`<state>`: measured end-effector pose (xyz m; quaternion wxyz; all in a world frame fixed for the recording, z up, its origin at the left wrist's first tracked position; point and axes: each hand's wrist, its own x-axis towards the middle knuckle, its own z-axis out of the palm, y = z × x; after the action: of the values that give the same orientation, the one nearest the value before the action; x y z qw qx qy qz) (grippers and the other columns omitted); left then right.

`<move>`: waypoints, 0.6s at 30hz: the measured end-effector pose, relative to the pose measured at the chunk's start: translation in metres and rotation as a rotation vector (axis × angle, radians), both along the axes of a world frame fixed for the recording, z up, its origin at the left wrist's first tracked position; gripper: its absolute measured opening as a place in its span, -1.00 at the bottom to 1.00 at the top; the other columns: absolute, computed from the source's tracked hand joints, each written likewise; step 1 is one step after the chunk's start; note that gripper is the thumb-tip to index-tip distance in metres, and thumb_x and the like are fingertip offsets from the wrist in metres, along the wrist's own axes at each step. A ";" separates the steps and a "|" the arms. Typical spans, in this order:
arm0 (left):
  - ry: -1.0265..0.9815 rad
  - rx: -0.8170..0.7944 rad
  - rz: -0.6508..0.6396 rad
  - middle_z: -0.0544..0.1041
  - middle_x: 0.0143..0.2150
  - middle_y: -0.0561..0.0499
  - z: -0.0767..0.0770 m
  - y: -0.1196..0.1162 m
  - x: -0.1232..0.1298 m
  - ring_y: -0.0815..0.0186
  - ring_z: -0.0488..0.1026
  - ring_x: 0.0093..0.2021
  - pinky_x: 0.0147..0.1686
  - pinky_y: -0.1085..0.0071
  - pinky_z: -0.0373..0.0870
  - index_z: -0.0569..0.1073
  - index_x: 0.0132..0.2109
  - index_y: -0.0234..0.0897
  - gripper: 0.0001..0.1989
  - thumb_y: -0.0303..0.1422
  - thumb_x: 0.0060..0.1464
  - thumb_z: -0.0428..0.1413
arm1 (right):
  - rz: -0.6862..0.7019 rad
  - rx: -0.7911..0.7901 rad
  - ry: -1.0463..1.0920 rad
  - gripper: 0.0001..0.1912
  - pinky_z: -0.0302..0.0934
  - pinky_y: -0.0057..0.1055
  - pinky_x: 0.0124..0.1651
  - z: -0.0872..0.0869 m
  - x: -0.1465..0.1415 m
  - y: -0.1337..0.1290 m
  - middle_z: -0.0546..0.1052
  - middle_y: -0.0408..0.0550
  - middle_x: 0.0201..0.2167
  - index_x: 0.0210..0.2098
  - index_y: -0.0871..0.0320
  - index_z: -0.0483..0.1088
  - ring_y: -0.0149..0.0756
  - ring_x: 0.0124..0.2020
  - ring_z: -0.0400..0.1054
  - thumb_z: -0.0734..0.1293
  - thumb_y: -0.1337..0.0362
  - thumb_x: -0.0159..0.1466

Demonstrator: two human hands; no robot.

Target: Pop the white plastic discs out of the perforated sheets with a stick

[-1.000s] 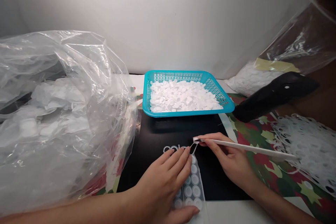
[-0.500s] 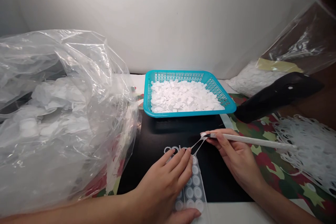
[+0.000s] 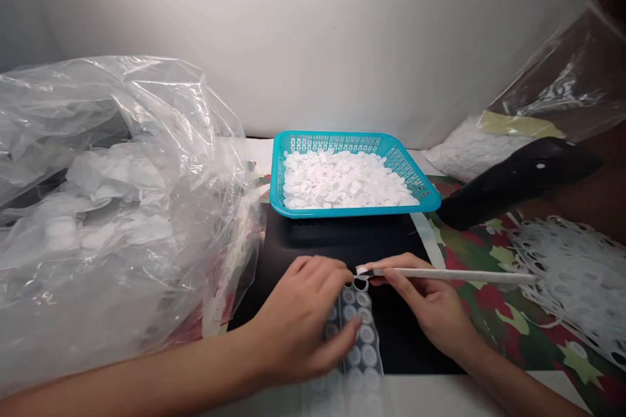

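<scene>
A clear sheet point(image 3: 369, 335) with rows of round white discs lies on the black mat point(image 3: 288, 234). My left hand point(image 3: 310, 319) is over the upper part of this sheet, fingers bent together and thumb held apart; the fingertips come close to a white ring point(image 3: 360, 285) at its far end. In my right hand point(image 3: 428, 296) is a slim white stick-like tool point(image 3: 454, 275) with a dark tip, pinched between thumb and fingers. A small white piece point(image 3: 362, 270) sits at that tip. Contact between my left fingertips and the ring is hard to make out.
Behind the mat stands a blue basket point(image 3: 352, 213) of small white discs. A large clear plastic bag point(image 3: 195, 163) bulges at left. On the right are a black curved object point(image 3: 508, 176), a bag of white bits point(image 3: 464, 143) and a heap of ringed strips point(image 3: 572, 280).
My right hand has moved left and slightly down with the tool, closer to my left hand. The stretched white strip between them is gone from view. My left fingers have bent and pulled back.
</scene>
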<state>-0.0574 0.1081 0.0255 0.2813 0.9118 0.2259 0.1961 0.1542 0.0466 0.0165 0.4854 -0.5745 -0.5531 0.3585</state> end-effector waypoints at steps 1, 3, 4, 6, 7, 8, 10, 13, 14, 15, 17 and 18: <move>-0.047 -0.063 0.078 0.46 -0.02 -0.11 0.001 0.002 0.002 0.16 0.40 -0.01 -0.01 0.18 0.30 0.32 0.01 -0.30 -0.72 -0.30 0.17 0.05 | 0.019 0.010 -0.008 -0.80 0.48 -0.49 -0.21 0.001 -0.002 0.000 0.60 -0.08 -0.28 -0.24 0.05 0.55 -0.33 -0.28 0.52 0.28 0.18 0.35; -0.128 -0.217 0.180 0.44 -0.04 -0.08 0.001 0.005 0.005 0.18 0.40 -0.03 -0.04 0.22 0.32 0.29 -0.01 -0.26 -0.70 -0.30 0.14 0.13 | 0.060 0.036 -0.018 -0.81 0.47 -0.47 -0.17 0.004 -0.005 -0.001 0.61 -0.08 -0.27 -0.23 0.05 0.54 -0.31 -0.23 0.52 0.28 0.20 0.35; -0.161 -0.312 0.199 0.45 -0.04 -0.07 0.001 0.005 0.006 0.18 0.40 -0.01 -0.03 0.23 0.32 0.27 -0.01 -0.24 -0.67 -0.29 0.12 0.17 | 0.078 0.056 -0.020 -0.82 0.46 -0.45 -0.14 0.004 -0.007 0.000 0.61 -0.08 -0.27 -0.23 0.04 0.54 -0.30 -0.21 0.52 0.28 0.21 0.35; -0.216 -0.507 0.196 0.48 -0.06 -0.03 -0.001 0.006 0.008 0.18 0.42 0.00 -0.01 0.24 0.32 0.25 -0.03 -0.20 -0.61 -0.26 0.09 0.23 | 0.101 0.096 -0.019 -0.83 0.46 -0.42 -0.12 0.005 -0.009 0.000 0.62 -0.09 -0.27 -0.22 0.03 0.54 -0.28 -0.18 0.52 0.29 0.23 0.35; -0.240 -0.590 0.194 0.51 -0.09 -0.02 -0.001 0.006 0.009 0.19 0.44 -0.01 -0.01 0.24 0.31 0.23 -0.05 -0.20 -0.61 -0.26 0.08 0.25 | 0.109 0.113 -0.016 -0.83 0.46 -0.41 -0.13 0.006 -0.010 0.000 0.62 -0.09 -0.27 -0.21 0.02 0.54 -0.28 -0.18 0.52 0.29 0.24 0.35; -0.262 -0.657 0.199 0.53 -0.14 0.00 -0.001 0.006 0.010 0.19 0.46 -0.04 -0.02 0.25 0.31 0.22 -0.06 -0.20 -0.61 -0.26 0.09 0.25 | 0.116 0.125 -0.012 -0.83 0.46 -0.40 -0.14 0.006 -0.010 0.001 0.63 -0.10 -0.27 -0.21 0.01 0.54 -0.27 -0.18 0.52 0.29 0.24 0.35; -0.293 -0.750 0.214 0.56 -0.22 0.03 -0.001 0.006 0.011 0.22 0.49 -0.09 -0.04 0.27 0.32 0.21 -0.08 -0.21 -0.63 -0.27 0.10 0.24 | 0.129 0.139 -0.004 -0.83 0.46 -0.39 -0.15 0.006 -0.011 0.001 0.63 -0.09 -0.27 -0.19 0.00 0.54 -0.27 -0.18 0.52 0.29 0.25 0.35; -0.330 -0.836 0.227 0.55 -0.28 0.06 0.000 0.006 0.012 0.26 0.50 -0.15 -0.09 0.32 0.31 0.21 -0.11 -0.22 -0.65 -0.29 0.11 0.24 | 0.150 0.137 0.012 -0.83 0.46 -0.41 -0.16 0.006 -0.011 0.000 0.63 -0.10 -0.25 -0.18 0.00 0.53 -0.29 -0.17 0.52 0.28 0.26 0.36; -0.340 -0.855 0.229 0.55 -0.29 0.07 0.000 0.006 0.013 0.28 0.50 -0.17 -0.10 0.34 0.31 0.21 -0.12 -0.23 -0.65 -0.29 0.11 0.24 | 0.154 0.133 0.018 -0.83 0.45 -0.42 -0.16 0.005 -0.011 0.000 0.63 -0.09 -0.24 -0.17 0.00 0.52 -0.29 -0.17 0.52 0.28 0.27 0.36; -0.350 -0.870 0.229 0.54 -0.30 0.08 0.000 0.006 0.013 0.30 0.49 -0.19 -0.11 0.35 0.30 0.20 -0.12 -0.23 -0.65 -0.29 0.11 0.24 | 0.158 0.130 0.025 -0.83 0.45 -0.42 -0.16 0.004 -0.011 0.000 0.62 -0.09 -0.22 -0.17 0.00 0.52 -0.30 -0.17 0.52 0.27 0.28 0.36; -0.364 -0.881 0.218 0.53 -0.31 0.10 -0.001 0.006 0.013 0.34 0.45 -0.21 -0.14 0.39 0.29 0.18 -0.15 -0.22 -0.66 -0.31 0.12 0.22 | 0.168 0.126 0.041 -0.82 0.45 -0.41 -0.14 0.003 -0.010 -0.001 0.62 -0.08 -0.20 -0.16 0.01 0.51 -0.30 -0.16 0.51 0.27 0.29 0.37; -0.367 -0.879 0.210 0.52 -0.31 0.10 -0.002 0.006 0.013 0.36 0.43 -0.23 -0.15 0.40 0.28 0.17 -0.16 -0.22 -0.67 -0.34 0.12 0.22 | 0.174 0.124 0.049 -0.82 0.45 -0.41 -0.13 0.002 -0.010 -0.001 0.61 -0.07 -0.20 -0.15 0.02 0.51 -0.30 -0.15 0.51 0.27 0.30 0.37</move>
<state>-0.0444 0.1136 0.0239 0.6535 0.6295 0.3248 0.2668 0.1443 0.0459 0.0189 0.5003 -0.4843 -0.6100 0.3782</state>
